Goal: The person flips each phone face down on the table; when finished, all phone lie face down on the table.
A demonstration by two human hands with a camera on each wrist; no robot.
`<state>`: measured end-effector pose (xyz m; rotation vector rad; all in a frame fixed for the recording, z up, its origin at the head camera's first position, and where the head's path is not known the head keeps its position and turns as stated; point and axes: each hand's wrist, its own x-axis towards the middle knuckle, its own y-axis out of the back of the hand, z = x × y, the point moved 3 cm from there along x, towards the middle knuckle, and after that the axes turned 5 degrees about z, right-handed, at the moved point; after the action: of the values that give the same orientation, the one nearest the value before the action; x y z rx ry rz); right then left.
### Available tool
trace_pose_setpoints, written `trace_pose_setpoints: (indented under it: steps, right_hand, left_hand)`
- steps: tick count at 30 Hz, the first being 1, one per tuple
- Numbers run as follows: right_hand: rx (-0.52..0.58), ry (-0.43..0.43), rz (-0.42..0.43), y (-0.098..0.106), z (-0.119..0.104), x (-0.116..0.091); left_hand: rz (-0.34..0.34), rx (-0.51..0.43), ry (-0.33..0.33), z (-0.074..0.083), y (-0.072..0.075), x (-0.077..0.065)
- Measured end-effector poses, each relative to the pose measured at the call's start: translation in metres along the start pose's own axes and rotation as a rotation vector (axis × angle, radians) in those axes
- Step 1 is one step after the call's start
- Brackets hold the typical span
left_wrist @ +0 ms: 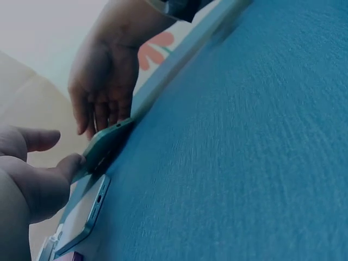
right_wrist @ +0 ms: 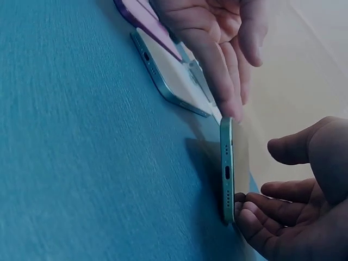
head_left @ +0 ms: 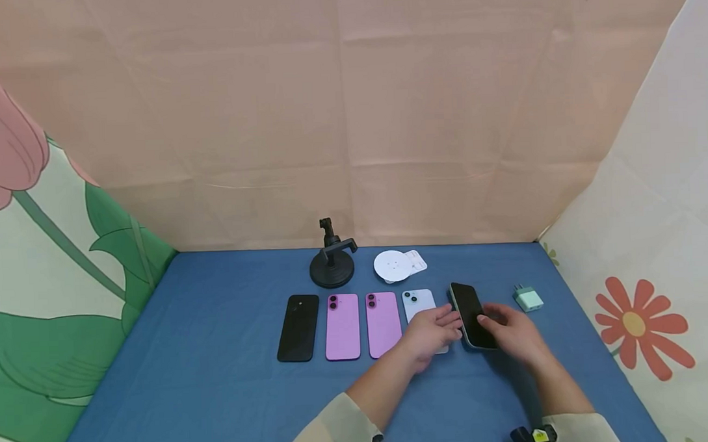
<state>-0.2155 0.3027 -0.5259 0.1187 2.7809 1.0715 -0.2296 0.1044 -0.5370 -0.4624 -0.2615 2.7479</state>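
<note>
A phone with a dark screen and pale green frame [head_left: 475,319] stands tilted between the two hands, one long edge raised, its shadow on the cloth. The left hand [head_left: 431,335] has its fingers extended, the fingertips touching the phone's left edge; its thumb is apart in the left wrist view. My right hand [head_left: 512,329] touches the opposite edge with its fingertips [right_wrist: 243,206], while the thumb [right_wrist: 285,152] stands away from the screen. Partly covered by the left hand, a light blue phone [head_left: 417,301] lies flat, camera side up.
Left of it lie two pink phones [head_left: 343,327] and a black phone [head_left: 298,328] in a row. Behind stand a black stand with a round base [head_left: 331,268] and a white disc [head_left: 392,266] with a tag. A small charger plug [head_left: 529,299] lies right, on the blue cloth [head_left: 218,343].
</note>
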Motion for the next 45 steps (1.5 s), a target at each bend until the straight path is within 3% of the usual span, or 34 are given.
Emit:
trace_pose_setpoints:
  steps: [17, 35, 39, 45]
  right_hand:
    - [0.157, -0.056, -0.068, -0.015, -0.002, 0.005]
    - [0.37, -0.1, -0.132, -0.027, -0.013, 0.008]
    - [0.375, -0.11, -0.138, -0.027, -0.013, 0.008]
    - [0.37, -0.061, -0.103, -0.021, -0.017, 0.004]
  left_hand:
    - [-0.014, -0.228, 0.066, 0.007, 0.016, -0.004]
    - [-0.041, -0.311, 0.071, 0.021, 0.015, -0.01]
    - [-0.044, -0.322, 0.083, 0.022, 0.014, -0.01]
    - [-0.091, -0.325, 0.089, 0.016, 0.011, -0.008]
